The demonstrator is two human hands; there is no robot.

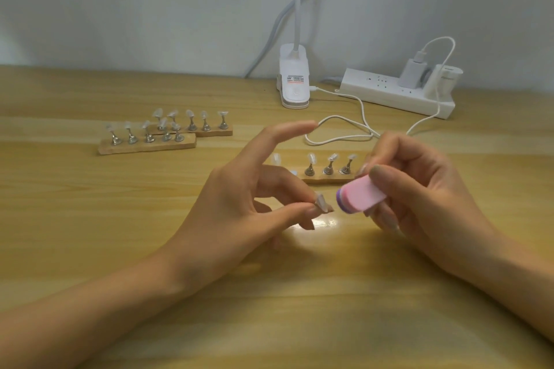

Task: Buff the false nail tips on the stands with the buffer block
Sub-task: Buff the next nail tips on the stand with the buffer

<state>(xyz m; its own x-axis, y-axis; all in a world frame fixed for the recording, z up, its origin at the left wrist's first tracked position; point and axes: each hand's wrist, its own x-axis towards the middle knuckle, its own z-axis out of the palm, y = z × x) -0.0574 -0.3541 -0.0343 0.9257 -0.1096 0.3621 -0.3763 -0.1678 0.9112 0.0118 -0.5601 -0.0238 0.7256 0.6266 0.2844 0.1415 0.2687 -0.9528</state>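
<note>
Pale wood bench (90, 219) against a white wall, seen from the head camera. At centre the left hand (239, 207) pinches one false nail tip (323, 204), with the forefinger stretched toward 12 o'clock. The right hand (425, 198) grips the pink buffer block (364, 195) just beside the tip at 3 o'clock, seemingly not touching. I'd hold that pinch firm and stroke lightly along the tip. More tips sit on the far stands (147, 145) at 10 o'clock and the near stand (326, 180) behind the hands. The lamp clip (295, 93) carries a label (295, 78) too small to read.
</note>
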